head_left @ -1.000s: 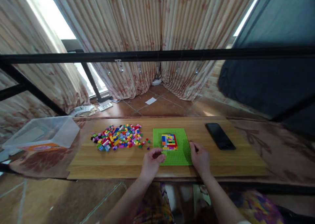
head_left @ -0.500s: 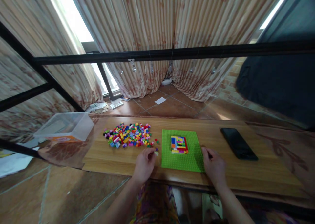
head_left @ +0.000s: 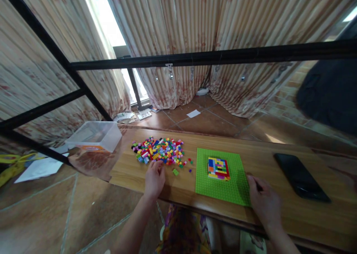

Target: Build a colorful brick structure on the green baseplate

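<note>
My left hand [head_left: 155, 179] is at the front edge of a pile of small coloured building bricks [head_left: 164, 148]. Its fingers are curled together at the bricks, and what they pinch, if anything, is hidden. A light green brick [head_left: 175, 171] lies on the wood just right of this hand. The green baseplate [head_left: 202, 187] carries a low, roughly square build of bricks [head_left: 219, 168] in red, yellow, blue and white. At the baseplate's right edge my right hand [head_left: 264, 200] is closed, thumb and fingers gripping the edge.
A black phone [head_left: 301, 177] lies on the wooden board [head_left: 178, 190] to the right. Past the board's left end stands a clear plastic box [head_left: 111, 137]. A few loose bricks [head_left: 190, 164] lie between pile and baseplate. A black metal bar [head_left: 189, 58] crosses behind.
The view has swung left. My left hand has moved left from beside the baseplate to the pile, leaving the light green brick lying on the wood. My right hand stays at the baseplate's edge.
</note>
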`<state>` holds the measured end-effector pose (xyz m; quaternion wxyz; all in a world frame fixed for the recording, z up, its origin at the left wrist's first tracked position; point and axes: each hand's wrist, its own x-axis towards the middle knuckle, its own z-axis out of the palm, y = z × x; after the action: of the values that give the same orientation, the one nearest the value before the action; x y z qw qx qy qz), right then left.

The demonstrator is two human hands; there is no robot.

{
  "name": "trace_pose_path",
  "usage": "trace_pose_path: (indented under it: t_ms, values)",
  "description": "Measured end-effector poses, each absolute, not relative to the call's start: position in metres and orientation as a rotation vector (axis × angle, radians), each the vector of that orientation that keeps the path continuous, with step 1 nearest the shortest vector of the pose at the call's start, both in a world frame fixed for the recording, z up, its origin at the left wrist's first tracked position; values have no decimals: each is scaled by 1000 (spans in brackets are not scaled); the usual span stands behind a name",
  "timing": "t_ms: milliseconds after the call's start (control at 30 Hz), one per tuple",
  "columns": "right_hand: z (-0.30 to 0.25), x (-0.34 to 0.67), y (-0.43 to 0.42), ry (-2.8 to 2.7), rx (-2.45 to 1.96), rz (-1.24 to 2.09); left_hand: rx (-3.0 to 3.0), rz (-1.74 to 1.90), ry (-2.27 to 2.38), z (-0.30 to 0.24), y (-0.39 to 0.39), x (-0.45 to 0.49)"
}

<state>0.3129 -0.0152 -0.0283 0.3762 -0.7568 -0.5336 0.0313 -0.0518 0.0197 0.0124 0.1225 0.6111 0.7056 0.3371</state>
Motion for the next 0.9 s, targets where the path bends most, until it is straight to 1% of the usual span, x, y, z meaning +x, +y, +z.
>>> trace_pose_path:
  t_ms: [300,667,767,900]
  values:
    - [-30,315,-15,-1390,-1937,53,1936,718,2247,16,33,-64]
    - [-24,308,-12,-1353,-1878,83,2070,607,2134,21,29,-61]
    - [-24,309,-12,-1354,-1875,78,2067,650,2115,20,23,-59]
    - [-24,309,-12,-1374,-1865,82,1959,818,2026,16,14,-60]
